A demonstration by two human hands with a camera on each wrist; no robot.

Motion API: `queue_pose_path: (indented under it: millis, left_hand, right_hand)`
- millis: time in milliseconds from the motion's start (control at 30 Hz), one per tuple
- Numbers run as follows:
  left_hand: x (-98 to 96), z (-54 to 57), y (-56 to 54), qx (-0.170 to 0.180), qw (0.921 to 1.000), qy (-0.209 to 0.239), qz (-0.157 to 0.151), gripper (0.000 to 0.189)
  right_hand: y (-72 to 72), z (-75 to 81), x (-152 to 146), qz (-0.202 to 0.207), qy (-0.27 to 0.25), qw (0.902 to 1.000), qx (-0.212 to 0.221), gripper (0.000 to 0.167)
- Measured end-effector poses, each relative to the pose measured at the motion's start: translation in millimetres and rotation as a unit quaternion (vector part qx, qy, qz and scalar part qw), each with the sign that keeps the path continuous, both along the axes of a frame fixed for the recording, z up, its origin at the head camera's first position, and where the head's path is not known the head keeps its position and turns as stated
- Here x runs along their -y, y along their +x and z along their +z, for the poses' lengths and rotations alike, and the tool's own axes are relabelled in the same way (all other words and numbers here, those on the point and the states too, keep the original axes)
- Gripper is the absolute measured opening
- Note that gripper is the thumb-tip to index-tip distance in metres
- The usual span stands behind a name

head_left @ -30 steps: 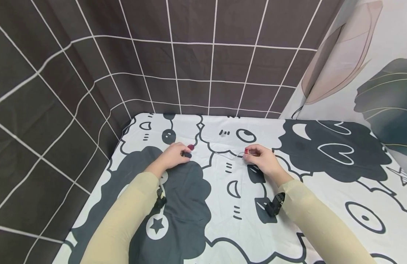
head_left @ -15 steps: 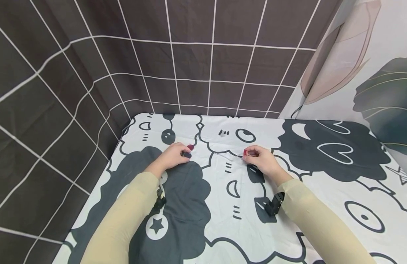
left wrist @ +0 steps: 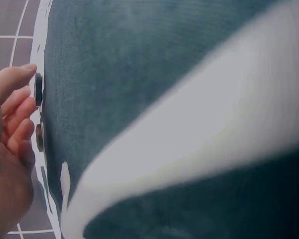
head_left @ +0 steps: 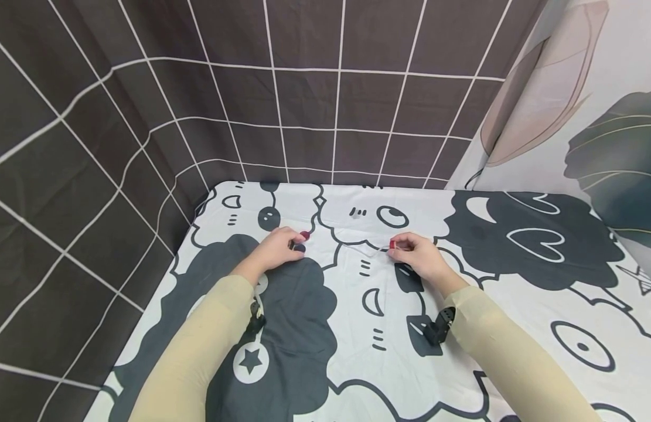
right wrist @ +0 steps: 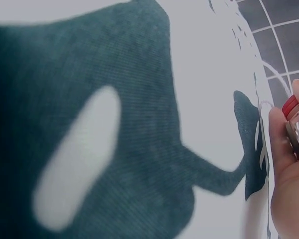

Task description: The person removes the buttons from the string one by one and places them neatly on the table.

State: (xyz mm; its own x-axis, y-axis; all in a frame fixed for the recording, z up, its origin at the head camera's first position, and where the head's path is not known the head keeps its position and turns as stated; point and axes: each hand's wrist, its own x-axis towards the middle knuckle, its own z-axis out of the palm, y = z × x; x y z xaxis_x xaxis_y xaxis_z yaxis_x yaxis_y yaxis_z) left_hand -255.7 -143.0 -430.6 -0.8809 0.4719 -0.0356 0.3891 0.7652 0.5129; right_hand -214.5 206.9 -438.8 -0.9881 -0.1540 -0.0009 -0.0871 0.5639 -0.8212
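Observation:
My left hand (head_left: 275, 249) is low over the cloth, pinching a small dark disc (head_left: 300, 248) by its edge between thumb and fingers. In the left wrist view the thumb tip meets the top of this dark disc (left wrist: 38, 89), and a brownish disc (left wrist: 39, 138) sits by the curled fingers. A dark red disc (head_left: 304, 235) lies just beyond the fingertips. My right hand (head_left: 417, 254) grips a small red disc (head_left: 393, 243) between thumb and fingers. A flat brown piece (right wrist: 295, 140) shows in the same grip, and a white cord (head_left: 364, 252) runs leftward from it.
Beneath both hands spreads a white cloth (head_left: 351, 328) with black cartoon prints, covering the table. A dark curtain (head_left: 304, 94) with white grid lines hangs behind and to the left. A leaf-patterned curtain (head_left: 620, 117) hangs at right.
The white cord beside my right hand shifts slightly in shape. Both hands stay in nearly the same place.

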Motion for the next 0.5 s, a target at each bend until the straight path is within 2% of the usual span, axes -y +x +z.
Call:
queue_pose_path:
  millis: [300, 500]
  left_hand:
    - [-2.6, 7.6, 2.4, -0.002, 0.9998, 0.003, 0.018, 0.041]
    - [-4.4, 9.2, -1.8, -0.018, 0.9998, 0.009, 0.01, 0.039]
  right_hand:
    - [0.1, 1.7, 0.1, -0.001, -0.001, 1.0, 0.005, 0.036]
    - [1.0, 2.4, 0.8, 0.0, -0.002, 1.0, 0.007, 0.036]
